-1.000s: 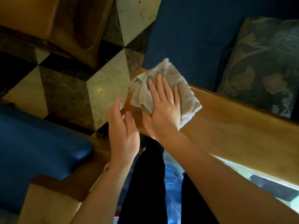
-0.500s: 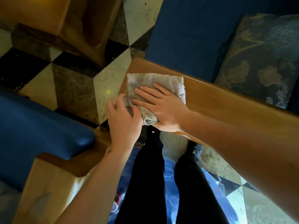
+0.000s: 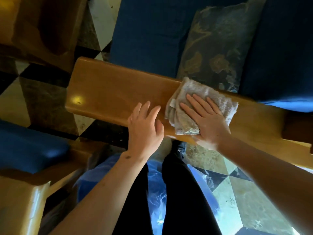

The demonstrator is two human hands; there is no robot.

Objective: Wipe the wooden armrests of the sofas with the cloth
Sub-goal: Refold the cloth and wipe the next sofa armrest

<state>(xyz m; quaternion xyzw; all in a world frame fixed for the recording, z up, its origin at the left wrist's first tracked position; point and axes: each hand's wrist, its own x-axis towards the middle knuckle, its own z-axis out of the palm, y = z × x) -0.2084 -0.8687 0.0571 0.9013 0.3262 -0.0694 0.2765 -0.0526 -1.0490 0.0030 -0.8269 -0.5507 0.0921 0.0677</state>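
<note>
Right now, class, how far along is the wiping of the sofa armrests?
Done: cannot be judged. In hand: the right hand presses the cloth flat on the wooden armrest; the left hand rests open beside it. Left: the stretch beyond the cloth, and the second armrest at lower left, untouched.

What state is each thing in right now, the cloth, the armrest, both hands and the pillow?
cloth: bunched, flat on the armrest under the right hand
armrest: glossy, bare left of the cloth
right hand: open, palm pressing the cloth
left hand: open, holding nothing
pillow: leaning on the blue sofa cushion
</note>
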